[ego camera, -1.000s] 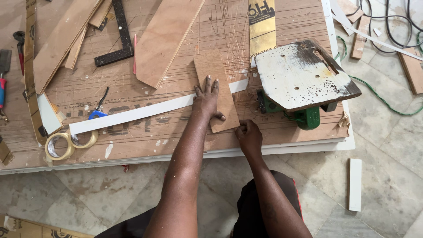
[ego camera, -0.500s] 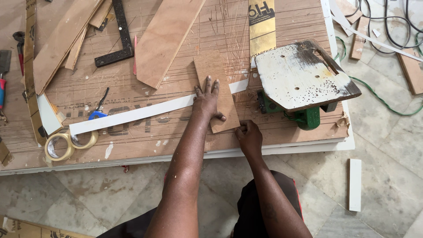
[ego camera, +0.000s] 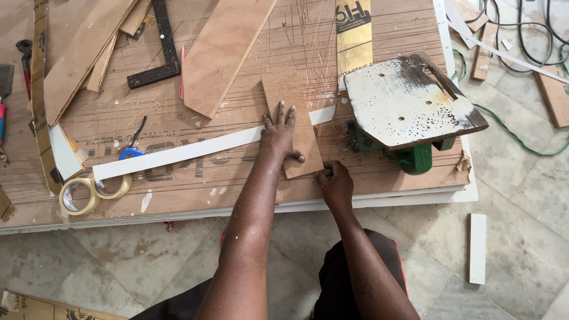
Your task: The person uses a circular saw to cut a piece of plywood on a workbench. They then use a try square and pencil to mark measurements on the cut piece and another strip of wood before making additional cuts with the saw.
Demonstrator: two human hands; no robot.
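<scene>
Both hands stay as before: the left hand (ego camera: 280, 135) lies spread flat on the small plywood piece (ego camera: 291, 118), and the right hand (ego camera: 335, 182) pinches its near corner. The piece remains unmoved mid-bench (ego camera: 195, 195), across the white strip (ego camera: 178, 154), left of the inverted saw (ego camera: 409, 106).

Small rectangular plywood piece (ego camera: 290, 112): plain brown. Long flat strip (ego camera: 178, 153): white. Power tool body (ego camera: 415, 157): green; its base plate (ego camera: 409, 101): white, dark-speckled.
</scene>
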